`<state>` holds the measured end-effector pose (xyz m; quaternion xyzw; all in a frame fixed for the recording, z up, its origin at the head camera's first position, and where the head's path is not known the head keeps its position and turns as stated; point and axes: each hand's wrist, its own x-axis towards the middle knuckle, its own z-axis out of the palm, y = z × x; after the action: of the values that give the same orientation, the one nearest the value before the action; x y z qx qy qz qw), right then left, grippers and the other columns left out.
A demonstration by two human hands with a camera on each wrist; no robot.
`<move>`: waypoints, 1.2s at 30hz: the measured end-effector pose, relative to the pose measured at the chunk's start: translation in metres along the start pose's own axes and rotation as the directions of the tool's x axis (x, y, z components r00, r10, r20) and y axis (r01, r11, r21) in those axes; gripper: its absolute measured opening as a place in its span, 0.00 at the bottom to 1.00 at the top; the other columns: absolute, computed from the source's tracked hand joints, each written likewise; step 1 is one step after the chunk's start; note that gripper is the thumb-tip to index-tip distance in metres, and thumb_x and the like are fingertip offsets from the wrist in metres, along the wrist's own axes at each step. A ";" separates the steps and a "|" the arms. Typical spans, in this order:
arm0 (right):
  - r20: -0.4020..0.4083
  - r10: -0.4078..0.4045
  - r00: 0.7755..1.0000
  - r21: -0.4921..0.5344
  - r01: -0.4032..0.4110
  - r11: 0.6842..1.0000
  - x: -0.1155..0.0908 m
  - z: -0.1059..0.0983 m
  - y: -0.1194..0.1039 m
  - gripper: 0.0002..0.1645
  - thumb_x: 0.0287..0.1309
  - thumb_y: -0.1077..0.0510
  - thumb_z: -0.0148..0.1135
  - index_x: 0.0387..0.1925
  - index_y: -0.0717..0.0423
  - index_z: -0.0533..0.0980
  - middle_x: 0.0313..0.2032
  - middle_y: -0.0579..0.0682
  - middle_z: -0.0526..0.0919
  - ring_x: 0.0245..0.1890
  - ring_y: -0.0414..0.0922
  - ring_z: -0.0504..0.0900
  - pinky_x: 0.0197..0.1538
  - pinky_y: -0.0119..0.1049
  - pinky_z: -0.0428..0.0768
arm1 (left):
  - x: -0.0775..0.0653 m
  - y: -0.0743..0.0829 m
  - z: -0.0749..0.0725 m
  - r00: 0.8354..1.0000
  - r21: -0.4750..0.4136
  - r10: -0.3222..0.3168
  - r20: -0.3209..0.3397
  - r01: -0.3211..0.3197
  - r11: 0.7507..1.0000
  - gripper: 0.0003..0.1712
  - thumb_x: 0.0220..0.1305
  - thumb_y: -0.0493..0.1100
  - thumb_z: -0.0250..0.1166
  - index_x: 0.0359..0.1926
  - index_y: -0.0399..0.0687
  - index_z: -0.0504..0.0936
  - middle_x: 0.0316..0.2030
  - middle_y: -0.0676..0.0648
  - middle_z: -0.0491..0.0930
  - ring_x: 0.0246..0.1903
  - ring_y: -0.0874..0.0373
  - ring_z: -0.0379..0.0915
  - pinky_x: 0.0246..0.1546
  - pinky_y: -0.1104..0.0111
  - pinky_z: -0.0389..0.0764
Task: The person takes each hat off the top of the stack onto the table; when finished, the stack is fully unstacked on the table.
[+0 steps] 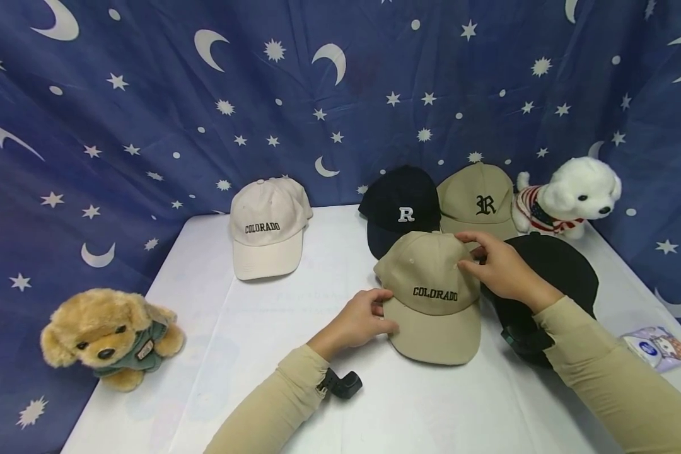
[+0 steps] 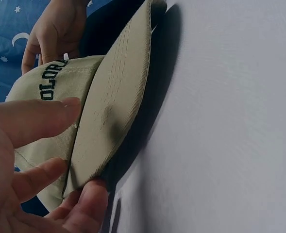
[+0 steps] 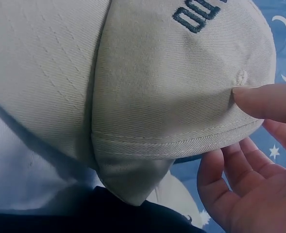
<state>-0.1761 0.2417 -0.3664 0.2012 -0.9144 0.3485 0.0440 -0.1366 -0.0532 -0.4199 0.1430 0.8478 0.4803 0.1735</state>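
Note:
A khaki baseball cap [image 1: 434, 302] lettered COLORADO sits at the middle right of the white table, its brim toward me. My left hand [image 1: 359, 320] holds the brim's left side; in the left wrist view the thumb lies over the cap and fingertips [image 2: 92, 196] reach the brim's edge. On the other side, my right hand [image 1: 505, 268] grips the crown. Its thumb [image 3: 264, 101] presses the fabric near an eyelet in the right wrist view, while the other fingers reach behind the crown's edge. A black cap [image 1: 562, 271] lies partly hidden under the right forearm.
Behind stand a navy cap [image 1: 404, 211] with a white R and a tan cap [image 1: 477, 195] with a black R. A cream COLORADO cap [image 1: 268, 230] is at back left. Plush dogs sit at both sides, one brown [image 1: 110, 331], one white [image 1: 573, 192]. A small packet [image 1: 658, 347] lies far right.

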 end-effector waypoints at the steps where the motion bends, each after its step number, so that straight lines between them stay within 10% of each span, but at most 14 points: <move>1: 0.000 0.004 1.000 -0.001 -0.004 1.000 0.000 0.000 0.001 0.30 0.64 0.64 0.65 0.65 0.65 0.68 0.60 0.65 0.73 0.49 0.61 0.80 0.44 0.54 0.79 | 0.001 0.000 0.001 1.000 0.011 -0.001 0.000 0.001 1.000 0.36 0.55 0.42 0.75 0.65 0.42 0.75 0.52 0.44 0.74 0.48 0.56 0.74 0.47 0.67 0.76; 9: -0.016 0.030 0.999 -0.006 -0.030 1.000 0.003 -0.002 0.009 0.30 0.64 0.64 0.67 0.65 0.64 0.69 0.59 0.65 0.74 0.48 0.59 0.80 0.42 0.51 0.79 | 0.008 0.002 0.008 1.000 0.080 0.006 0.001 -0.007 0.997 0.37 0.53 0.43 0.76 0.65 0.43 0.75 0.41 0.49 0.74 0.43 0.57 0.70 0.45 0.66 0.73; 36: -0.050 0.036 0.998 -0.012 -0.037 0.999 0.010 -0.008 0.016 0.28 0.63 0.65 0.65 0.64 0.66 0.70 0.57 0.65 0.75 0.46 0.59 0.81 0.39 0.38 0.79 | 0.012 0.007 0.019 1.000 0.030 -0.001 -0.013 0.001 1.000 0.41 0.54 0.43 0.76 0.68 0.45 0.72 0.53 0.47 0.75 0.51 0.58 0.74 0.48 0.69 0.75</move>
<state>-0.1919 0.2547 -0.3681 0.1755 -0.9188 0.3482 0.0619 -0.1391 -0.0304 -0.4246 0.1421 0.8561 0.4682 0.1663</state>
